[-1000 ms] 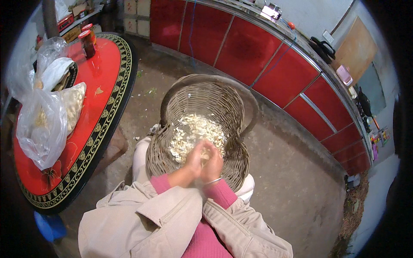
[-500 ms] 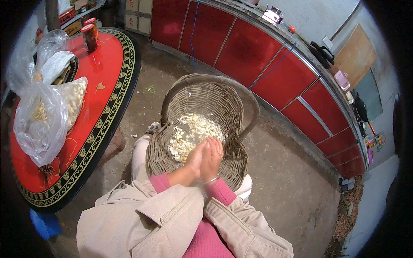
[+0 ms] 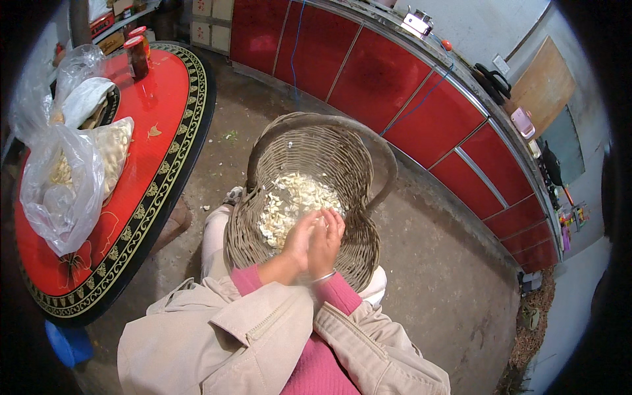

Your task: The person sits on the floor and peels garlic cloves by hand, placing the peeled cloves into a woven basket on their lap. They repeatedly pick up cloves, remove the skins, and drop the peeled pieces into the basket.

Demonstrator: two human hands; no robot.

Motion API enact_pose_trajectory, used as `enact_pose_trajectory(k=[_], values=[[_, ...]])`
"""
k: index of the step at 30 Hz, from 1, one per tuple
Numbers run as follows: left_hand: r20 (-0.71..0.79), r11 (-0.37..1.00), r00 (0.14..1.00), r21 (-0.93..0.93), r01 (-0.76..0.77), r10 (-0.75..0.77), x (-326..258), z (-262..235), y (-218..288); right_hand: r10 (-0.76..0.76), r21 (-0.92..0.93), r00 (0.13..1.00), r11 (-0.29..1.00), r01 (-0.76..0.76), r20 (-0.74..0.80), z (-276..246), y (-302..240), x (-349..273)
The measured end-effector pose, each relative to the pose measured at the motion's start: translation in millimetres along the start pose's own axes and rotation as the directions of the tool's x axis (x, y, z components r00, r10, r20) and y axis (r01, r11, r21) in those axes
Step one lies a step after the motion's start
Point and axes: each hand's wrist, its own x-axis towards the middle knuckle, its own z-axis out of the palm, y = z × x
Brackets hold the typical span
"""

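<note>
The two hands have stayed pressed close together over the basket, and they have slid only a tiny bit toward 12 o'clock since a moment ago. So the same small picking work is going on. The left hand and the right hand touch each other, fingers curled in tight. They may pinch one small piece, but I cannot tell for sure. The pale peeled bits lie in the basket, just at 11 o'clock from the hands, almost touching them. The basket sits on the person's lap. At 9 o'clock is a red tabletop with a clear plastic bag.
</note>
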Motion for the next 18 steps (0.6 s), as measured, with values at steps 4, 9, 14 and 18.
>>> enact_pose_trajectory(k=[4,9,14,18], values=[[-0.017,0.999,0.999,-0.017,-0.040,0.039,7,-6,-2,0.042,-0.028,0.999,0.999,-0.041,0.035,1,5,0],[-0.015,0.995,0.995,-0.007,-0.102,0.102,19,-17,-3,0.073,0.064,0.996,0.995,-0.076,0.051,2,10,0],[-0.031,0.989,0.989,0.002,-0.145,0.145,22,-20,-4,0.211,0.205,0.977,0.955,-0.214,0.037,5,18,-4],[-0.061,0.989,0.987,0.008,-0.149,0.149,22,-19,-5,0.345,0.365,0.937,0.866,-0.343,0.062,6,27,-7]])
